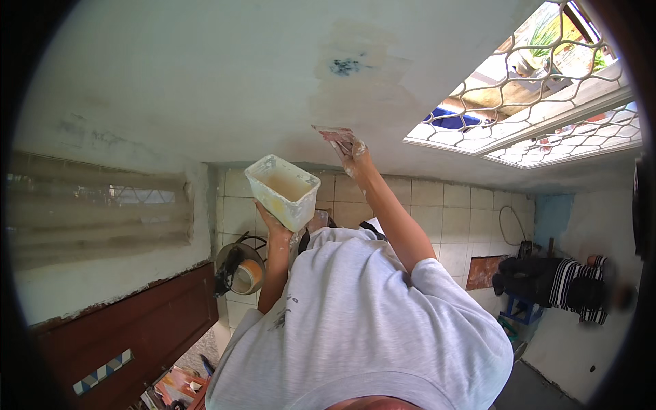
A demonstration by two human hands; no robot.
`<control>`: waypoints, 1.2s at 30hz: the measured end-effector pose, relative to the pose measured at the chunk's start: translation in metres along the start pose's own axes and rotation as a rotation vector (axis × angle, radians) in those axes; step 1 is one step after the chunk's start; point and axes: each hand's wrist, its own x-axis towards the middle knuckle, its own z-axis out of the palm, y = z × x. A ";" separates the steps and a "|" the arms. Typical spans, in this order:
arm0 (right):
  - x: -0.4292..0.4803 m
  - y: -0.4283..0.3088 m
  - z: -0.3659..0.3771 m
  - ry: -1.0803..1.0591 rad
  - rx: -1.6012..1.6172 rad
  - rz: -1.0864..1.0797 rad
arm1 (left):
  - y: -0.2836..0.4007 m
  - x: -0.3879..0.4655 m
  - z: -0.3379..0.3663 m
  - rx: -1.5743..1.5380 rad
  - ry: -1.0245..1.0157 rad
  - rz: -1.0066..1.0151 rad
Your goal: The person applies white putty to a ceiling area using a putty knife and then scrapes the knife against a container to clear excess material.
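My left hand (277, 223) supports a rectangular white plastic tub (282, 192) from below, at its left side. Smears cover the tub's rim, and a beige layer shows inside it. In my right hand (356, 156) is a flat, pinkish scraper (333, 134), coated in whitish paste. Its blade is at the painted wall (246, 92); whether it touches cannot be told. White paste spots my right fingers and wrist. Above the scraper, the wall has a beige damp-looking patch (359, 97) with a dark blotch (346, 66) in it.
To the right is a window with a wavy metal grille (512, 87). A brown door (128, 328) lies at lower left. A bucket (246, 277) stands on the tiled floor (353, 197) by my left arm. Another person (558, 287) sits on a blue stool (520, 309) at far right.
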 end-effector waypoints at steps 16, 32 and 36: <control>-0.090 -0.126 0.095 -0.112 0.306 -0.436 | 0.004 -0.002 -0.011 -0.017 0.037 0.068; -0.024 -0.203 0.122 -0.255 0.711 0.117 | 0.010 0.006 -0.004 -0.070 -0.062 0.068; -0.101 -0.225 0.148 -0.625 0.828 0.049 | 0.012 0.005 -0.003 -0.070 -0.046 0.085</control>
